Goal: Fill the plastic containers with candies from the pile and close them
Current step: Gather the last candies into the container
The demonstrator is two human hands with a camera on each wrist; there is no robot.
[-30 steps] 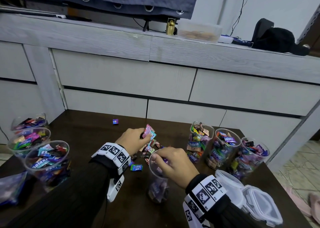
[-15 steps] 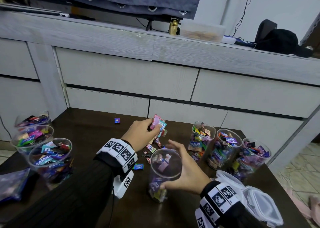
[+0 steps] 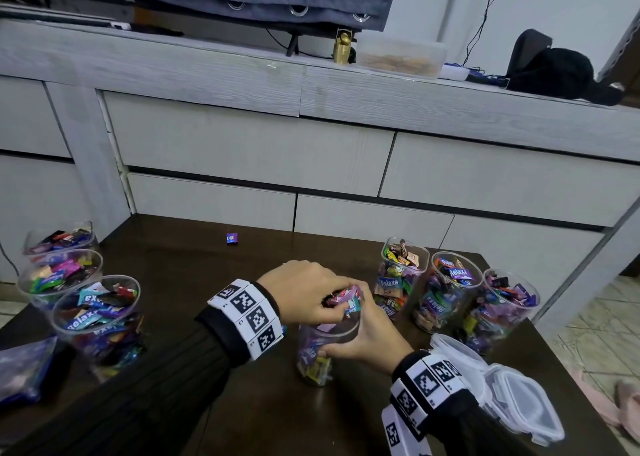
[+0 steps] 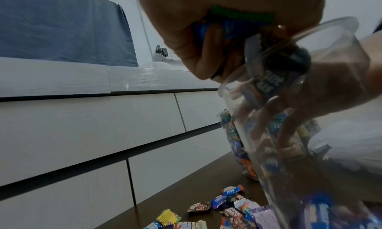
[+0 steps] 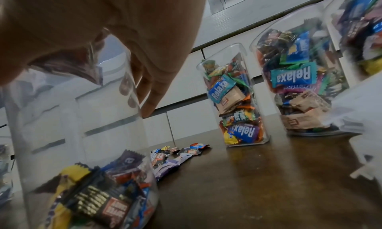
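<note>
A tall clear container stands near the middle of the dark table, partly filled with wrapped candies. My right hand grips its upper wall; through the plastic its fingers show in the right wrist view. My left hand holds a handful of candies right over the container's mouth. The loose pile of candies lies on the table behind the container, mostly hidden by my hands in the head view.
Three full open containers stand at the right, three more at the left edge. Clear lids are stacked at the front right. A single candy lies far back. A grey cabinet borders the table.
My left hand has carried the handful of candies from above the pile back to the container's mouth. My right hand went from the mouth to gripping the container's side.
</note>
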